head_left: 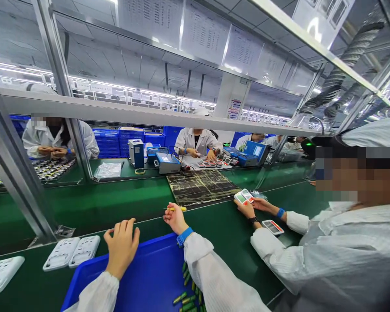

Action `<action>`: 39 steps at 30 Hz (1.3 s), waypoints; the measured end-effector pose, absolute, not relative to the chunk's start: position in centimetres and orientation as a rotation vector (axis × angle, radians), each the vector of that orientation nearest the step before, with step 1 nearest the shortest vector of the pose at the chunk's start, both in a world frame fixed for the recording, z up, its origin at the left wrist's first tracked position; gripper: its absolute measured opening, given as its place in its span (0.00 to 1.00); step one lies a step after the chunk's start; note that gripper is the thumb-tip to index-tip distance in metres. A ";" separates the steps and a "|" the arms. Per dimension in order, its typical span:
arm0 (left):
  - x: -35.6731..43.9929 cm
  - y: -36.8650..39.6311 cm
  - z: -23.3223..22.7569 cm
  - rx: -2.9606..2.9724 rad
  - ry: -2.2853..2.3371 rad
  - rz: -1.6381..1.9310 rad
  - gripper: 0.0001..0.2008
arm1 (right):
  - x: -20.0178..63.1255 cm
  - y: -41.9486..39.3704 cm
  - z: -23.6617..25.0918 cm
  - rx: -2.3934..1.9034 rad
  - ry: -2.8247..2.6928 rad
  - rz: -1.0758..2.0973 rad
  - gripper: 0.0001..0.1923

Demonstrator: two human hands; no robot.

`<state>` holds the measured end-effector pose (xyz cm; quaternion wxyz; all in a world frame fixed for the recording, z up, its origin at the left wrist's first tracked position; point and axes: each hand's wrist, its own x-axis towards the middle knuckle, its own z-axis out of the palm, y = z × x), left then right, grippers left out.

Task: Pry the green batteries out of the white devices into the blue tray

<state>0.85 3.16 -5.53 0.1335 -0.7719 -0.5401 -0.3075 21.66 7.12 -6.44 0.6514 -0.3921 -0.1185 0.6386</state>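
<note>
My left hand (123,245) hovers over the far left part of a blue tray (149,273), fingers spread and bent, with nothing in it. My right hand (176,221), with a blue band at its wrist, is raised beyond the tray's far edge. Its fingers are closed around a slim tool with a yellow handle (181,209); a thin tip points left, too small to make out. Several green battery-like cylinders (188,299) lie in the tray, partly hidden by my right sleeve. White plastic housings (62,253) rest on the green bench left of the tray.
At right, a co-worker's hands hold a white device with an orange part (245,197); a similar device (273,227) lies nearby. A dark gridded mat (201,186) lies ahead. Metal posts (19,173) and a shelf rail (149,112) frame the bench. People work opposite beside blue instruments (169,164).
</note>
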 end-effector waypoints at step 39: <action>-0.8 4.2 -4.6 -2.585 -1.645 -0.946 0.12 | 19.2 7.6 -6.9 -1.035 -0.900 1.317 0.12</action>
